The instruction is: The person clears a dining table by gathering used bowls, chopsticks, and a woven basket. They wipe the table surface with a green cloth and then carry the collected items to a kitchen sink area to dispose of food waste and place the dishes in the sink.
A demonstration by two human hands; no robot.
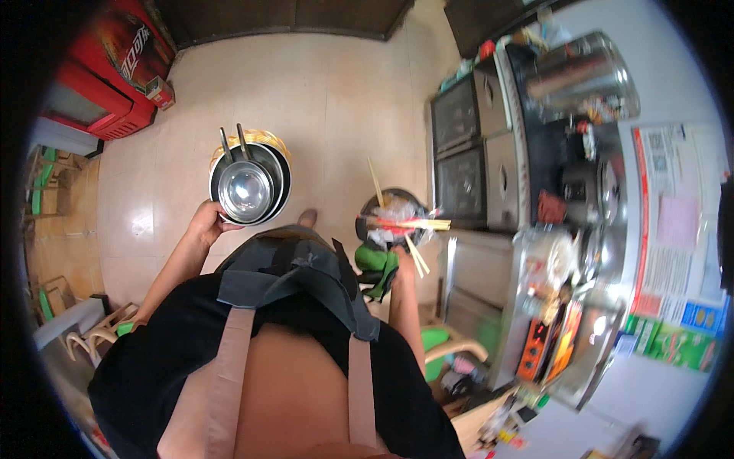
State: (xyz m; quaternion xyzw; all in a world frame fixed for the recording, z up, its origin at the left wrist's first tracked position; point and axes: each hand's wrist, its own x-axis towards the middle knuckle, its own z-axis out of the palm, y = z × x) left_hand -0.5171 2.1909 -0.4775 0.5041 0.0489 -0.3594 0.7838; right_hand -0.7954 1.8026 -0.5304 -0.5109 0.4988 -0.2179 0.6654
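My left hand (209,225) grips the rim of a stack of round metal cookware. On top lies a shiny steel ladle or small pan (245,192) beside a second long handle, and a wider metal pan (285,189) sits beneath. The edge of a yellow woven basket (261,136) shows behind the stack. Down at my right side, my right hand (405,265) holds a dark container (362,228), its grip partly hidden. Crumpled clear plastic (395,209) and several pale chopsticks (436,224) lie in or across it. A green and black cloth or glove (375,264) hangs next to that hand.
A steel counter with dark-fronted cabinets (459,178) runs along the right, bearing a large metal pot (585,77), a rice cooker (579,189) and an orange appliance (533,350). A red drinks fridge (109,74) stands far left. Wooden armchairs (464,344) are near me.
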